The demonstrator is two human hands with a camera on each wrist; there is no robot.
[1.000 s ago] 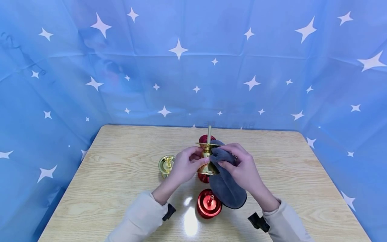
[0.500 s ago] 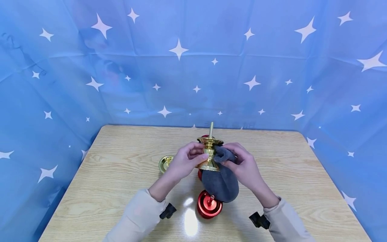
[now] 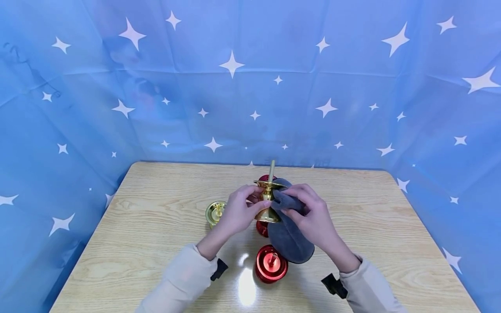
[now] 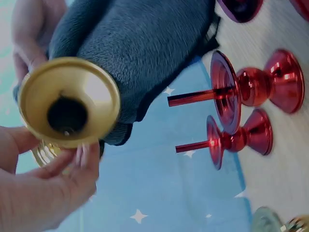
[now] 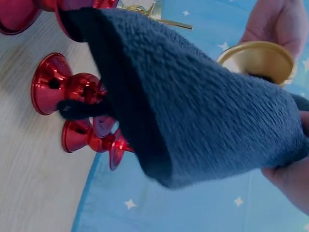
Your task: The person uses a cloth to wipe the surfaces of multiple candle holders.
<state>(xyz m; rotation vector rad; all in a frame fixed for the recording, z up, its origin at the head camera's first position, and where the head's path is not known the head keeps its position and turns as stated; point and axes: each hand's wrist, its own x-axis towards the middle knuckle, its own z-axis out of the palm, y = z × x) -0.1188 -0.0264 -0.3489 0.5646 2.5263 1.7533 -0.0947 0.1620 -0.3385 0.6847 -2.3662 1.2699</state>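
Note:
My left hand (image 3: 239,211) holds a shiny gold candlestick (image 3: 268,214) by its waist, raised over the table with its spike upward and leaning slightly. In the left wrist view the hollow underside of the candlestick's base (image 4: 99,99) faces the camera. My right hand (image 3: 313,214) pinches a folded dark grey cloth (image 3: 291,243) against the candlestick's right side. The cloth's loose end hangs down below the fingers. In the right wrist view the cloth (image 5: 193,101) covers much of the red candlesticks behind it and part of the gold base (image 5: 263,60).
A second gold candlestick (image 3: 214,212) stands left of the hands, partly behind the left wrist. A red candlestick (image 3: 271,265) stands nearest on the wooden table (image 3: 156,208). More red ones are partly hidden behind the held things. A blue star-patterned curtain (image 3: 250,91) encloses the table.
The candlestick tipped and rose slightly half a second ago, then came back down. The cloth drew off to the right, then returned to the candlestick's side; its loose end swung left and back.

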